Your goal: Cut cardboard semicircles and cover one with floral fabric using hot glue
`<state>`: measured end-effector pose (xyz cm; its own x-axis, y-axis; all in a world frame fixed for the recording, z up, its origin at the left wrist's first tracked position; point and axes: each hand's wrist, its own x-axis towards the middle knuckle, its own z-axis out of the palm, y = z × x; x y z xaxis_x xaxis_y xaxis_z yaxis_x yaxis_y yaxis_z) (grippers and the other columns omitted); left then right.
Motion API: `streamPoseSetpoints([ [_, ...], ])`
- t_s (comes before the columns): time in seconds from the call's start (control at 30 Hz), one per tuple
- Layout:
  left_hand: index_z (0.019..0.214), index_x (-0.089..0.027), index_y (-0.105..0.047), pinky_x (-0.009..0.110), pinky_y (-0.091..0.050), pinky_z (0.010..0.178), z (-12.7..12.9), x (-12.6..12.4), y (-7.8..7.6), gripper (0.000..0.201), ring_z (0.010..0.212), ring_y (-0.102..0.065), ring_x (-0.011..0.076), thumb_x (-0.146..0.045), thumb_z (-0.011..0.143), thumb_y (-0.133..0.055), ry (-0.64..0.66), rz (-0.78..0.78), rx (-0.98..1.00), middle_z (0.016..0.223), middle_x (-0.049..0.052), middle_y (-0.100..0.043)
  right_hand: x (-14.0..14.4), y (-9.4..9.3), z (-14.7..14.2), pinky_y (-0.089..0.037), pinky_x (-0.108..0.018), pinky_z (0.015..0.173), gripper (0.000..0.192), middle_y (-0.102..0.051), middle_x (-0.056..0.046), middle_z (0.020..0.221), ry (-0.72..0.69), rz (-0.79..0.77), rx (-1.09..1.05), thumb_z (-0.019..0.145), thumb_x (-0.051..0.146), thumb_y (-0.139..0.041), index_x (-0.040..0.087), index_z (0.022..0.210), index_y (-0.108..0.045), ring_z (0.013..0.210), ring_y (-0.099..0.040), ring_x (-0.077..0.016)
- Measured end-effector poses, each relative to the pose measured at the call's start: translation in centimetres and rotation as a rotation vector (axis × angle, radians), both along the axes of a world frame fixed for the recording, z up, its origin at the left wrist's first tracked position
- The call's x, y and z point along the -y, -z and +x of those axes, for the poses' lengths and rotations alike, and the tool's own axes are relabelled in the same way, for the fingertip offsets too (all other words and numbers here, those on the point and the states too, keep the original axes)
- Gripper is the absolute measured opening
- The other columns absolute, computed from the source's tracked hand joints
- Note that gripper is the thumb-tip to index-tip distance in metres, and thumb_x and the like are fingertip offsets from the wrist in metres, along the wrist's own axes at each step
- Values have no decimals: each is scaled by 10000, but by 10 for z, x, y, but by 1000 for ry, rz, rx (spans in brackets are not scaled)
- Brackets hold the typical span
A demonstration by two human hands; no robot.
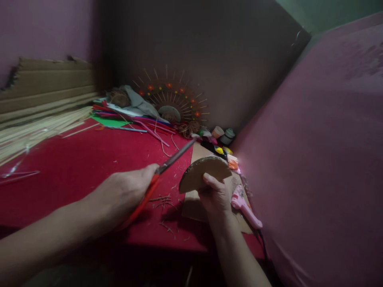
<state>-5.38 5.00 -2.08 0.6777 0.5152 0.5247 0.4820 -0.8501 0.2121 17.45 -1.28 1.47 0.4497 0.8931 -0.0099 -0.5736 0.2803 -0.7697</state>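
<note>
two bare forearms reach in from the near edge over a red-covered table [74, 167]. left hand [125, 195] is closed around the red handles of a pair of scissors [163, 171], whose blades point up and away toward the far corner, tips above the table and just short of a flat cardboard sheet [194, 199]. right hand [217, 197] grips a cardboard half-disc [205, 172] by its lower edge, curved side up, held just off the scissor blades without touching them. directly under and beyond that hand lies the cardboard sheet; just to its outer side rests a pink glue gun [245, 207]. short straw clippings [163, 201] litter the cloth between the two hands. beyond the left hand, pale sticks [38, 129] lie bundled; further off, coloured strips [134, 121] and a sunburst stick decoration [172, 99] stand against the wall, with small pots [223, 134] beyond the right hand.
</note>
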Motion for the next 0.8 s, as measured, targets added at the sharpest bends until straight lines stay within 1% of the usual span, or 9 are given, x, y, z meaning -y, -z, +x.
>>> streamPoseSetpoints([
  [0.07, 1384, -68, -433, 466, -560, 870, -4, -3, -5, 483, 1094, -635, 328, -218, 932, -352, -103, 60, -20, 1242, 225, -628, -1, -1, 1, -550, -286, 678, 465, -749, 48, 740, -3, -3, 20, 478, 96, -786, 234, 916, -715, 706, -689, -158],
  [0.13, 1405, -66, -430, 469, -548, 910, -3, -2, -10, 486, 1129, -620, 324, -158, 940, -325, -147, 93, -56, 1253, 216, -626, -2, -3, 2, -552, -285, 675, 466, -756, 39, 763, -4, 3, 43, 477, 100, -792, 230, 918, -715, 712, -693, -163],
  [0.23, 1378, -49, -471, 425, -562, 882, 3, 6, -15, 477, 1082, -641, 300, -76, 924, -328, -90, 151, -123, 1202, 203, -653, -3, -6, 3, -551, -268, 689, 483, -760, 39, 782, -36, 5, 59, 476, 89, -800, 228, 930, -713, 705, -688, -148],
  [0.3, 1349, -16, -495, 414, -571, 850, 9, 10, -15, 468, 1041, -655, 300, -39, 911, -331, -82, 195, -145, 1157, 216, -666, -3, -7, 3, -550, -265, 707, 489, -759, 40, 782, -74, -3, 67, 484, 88, -802, 228, 944, -713, 709, -685, -142],
  [0.43, 1293, 44, -530, 428, -587, 782, 16, 14, -15, 444, 943, -677, 316, -26, 897, -343, -81, 262, -119, 1080, 242, -681, -3, -8, 3, -542, -282, 692, 493, -757, 29, 776, -113, -19, 108, 499, 105, -796, 223, 971, -716, 726, -686, -164],
  [0.57, 1211, 60, -591, 435, -595, 744, 17, 16, -22, 432, 883, -688, 324, -18, 889, -314, -61, 340, -144, 1032, 257, -687, -4, -8, 3, -531, -267, 666, 513, -756, 34, 769, -113, -33, 124, 479, 86, -796, 219, 968, -720, 699, -676, -154],
  [0.63, 1201, 51, -606, 437, -599, 737, 18, 17, -28, 455, 890, -692, 330, 6, 870, -297, -74, 312, -216, 1030, 256, -689, -4, -7, 3, -536, -266, 664, 508, -757, 37, 771, -115, -35, 120, 476, 84, -799, 221, 960, -722, 691, -676, -150],
  [0.73, 1256, 37, -578, 430, -605, 730, 20, 21, -33, 491, 942, -690, 336, 13, 847, -306, -109, 167, -371, 1086, 259, -681, -5, -4, 3, -546, -270, 679, 489, -757, 41, 769, -123, -26, 119, 491, 86, -802, 225, 953, -724, 690, -679, -148],
  [0.8, 1290, 10, -555, 414, -602, 703, 20, 22, -33, 497, 954, -688, 326, -4, 852, -320, -135, 81, -446, 1117, 248, -673, -6, -2, 3, -548, -273, 689, 478, -758, 40, 774, -127, -16, 128, 503, 85, -801, 224, 953, -725, 691, -680, -148],
])
